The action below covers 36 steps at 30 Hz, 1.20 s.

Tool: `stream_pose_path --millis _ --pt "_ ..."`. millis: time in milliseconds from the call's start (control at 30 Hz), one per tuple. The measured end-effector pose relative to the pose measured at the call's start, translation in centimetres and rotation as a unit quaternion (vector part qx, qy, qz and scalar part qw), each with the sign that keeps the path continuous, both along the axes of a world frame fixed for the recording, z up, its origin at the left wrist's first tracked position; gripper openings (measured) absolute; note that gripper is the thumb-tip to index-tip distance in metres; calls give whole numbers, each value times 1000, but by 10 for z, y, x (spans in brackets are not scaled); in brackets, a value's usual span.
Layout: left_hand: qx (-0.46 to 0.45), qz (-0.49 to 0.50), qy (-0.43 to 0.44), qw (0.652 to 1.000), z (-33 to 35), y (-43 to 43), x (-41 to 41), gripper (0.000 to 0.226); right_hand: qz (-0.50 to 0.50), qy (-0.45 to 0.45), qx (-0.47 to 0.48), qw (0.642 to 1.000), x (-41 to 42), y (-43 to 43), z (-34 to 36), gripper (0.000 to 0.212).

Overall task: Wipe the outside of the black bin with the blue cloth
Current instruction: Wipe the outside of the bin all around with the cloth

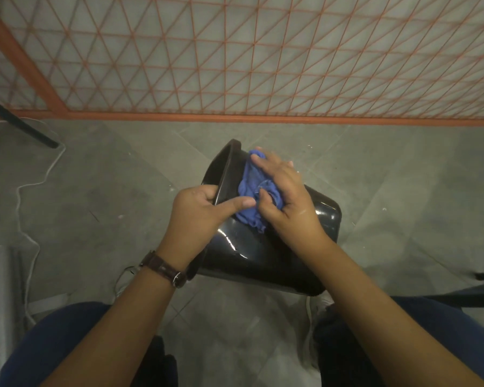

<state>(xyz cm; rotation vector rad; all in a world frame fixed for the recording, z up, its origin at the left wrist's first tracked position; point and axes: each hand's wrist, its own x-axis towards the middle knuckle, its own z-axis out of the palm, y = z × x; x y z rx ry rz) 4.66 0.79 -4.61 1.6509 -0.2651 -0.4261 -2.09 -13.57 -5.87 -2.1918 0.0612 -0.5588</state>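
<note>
Left grip (199,208) clamps the rim (224,169) of the black bin (277,261); right grip (285,196) bunches the blue cloth (249,185) against its side.

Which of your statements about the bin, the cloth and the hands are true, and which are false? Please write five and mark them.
1. The black bin stands upright. False: it is tipped on its side, with the opening to the left.
2. The left hand grips the bin's rim. True.
3. The right hand holds the blue cloth against the bin's outer wall. True.
4. The cloth lies inside the bin. False: it is outside.
5. The watch is on the right wrist. False: it is on the left wrist.
</note>
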Motion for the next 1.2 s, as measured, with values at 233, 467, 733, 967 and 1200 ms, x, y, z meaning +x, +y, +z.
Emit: stream_pose_path --millis 233,467,733,967,1200 --pt "34 102 1 994 2 4 6 25 -201 17 24 979 -9 -35 -14 46" --pt "12 126 16 992 8 9 15 40 -287 116 77 948 -13 -27 -16 39" --pt "-21 172 84 981 3 -4 19 35 -21 74 -48 996 -6 59 0 54" --pt "7 165 78 983 4 14 48 44 9 60 -105 993 1 39 6 42" --pt "-45 133 138 980 9 34 67 85 -112 130 -52 984 -4 -12 5 45"
